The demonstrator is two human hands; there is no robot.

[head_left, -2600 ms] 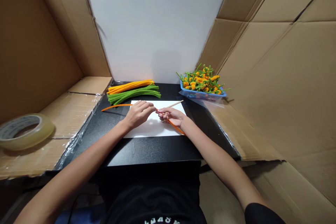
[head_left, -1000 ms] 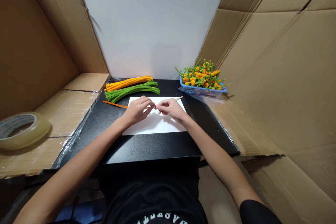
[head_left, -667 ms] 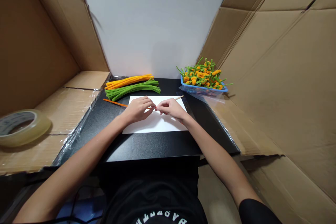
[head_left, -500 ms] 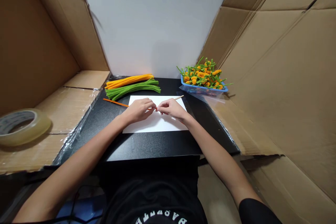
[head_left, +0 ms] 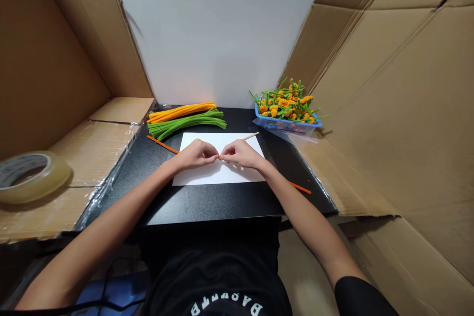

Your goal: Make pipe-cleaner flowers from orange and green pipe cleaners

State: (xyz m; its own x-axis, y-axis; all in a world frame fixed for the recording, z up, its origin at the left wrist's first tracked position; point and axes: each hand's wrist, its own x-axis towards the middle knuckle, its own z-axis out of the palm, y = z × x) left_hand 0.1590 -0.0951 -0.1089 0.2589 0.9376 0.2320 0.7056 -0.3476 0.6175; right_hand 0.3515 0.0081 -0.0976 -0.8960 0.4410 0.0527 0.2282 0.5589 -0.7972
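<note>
My left hand (head_left: 198, 153) and my right hand (head_left: 242, 153) meet over a white sheet of paper (head_left: 200, 177), fingertips pinched close together. Between them shows a small bit of an orange pipe cleaner (head_left: 163, 144), which both hands grip. One orange length sticks out past my left hand to the upper left. Another orange end comes out from under my right forearm at the lower right; its middle is hidden by my hands and arm. Behind my right hand a thin wooden stick (head_left: 251, 136) lies on the paper.
Orange-yellow pipe cleaners (head_left: 181, 112) and green pipe cleaners (head_left: 187, 123) lie in bundles at the back left of the black table (head_left: 177, 207). A blue basket (head_left: 289, 124) at the back right holds orange and green pipe-cleaner pieces. A tape roll (head_left: 59, 177) rests on cardboard at left.
My fingertips have come together at the orange pipe cleaner. An orange end now shows beyond my right forearm, where none was seen before. The left-hand length tilts more steeply.
</note>
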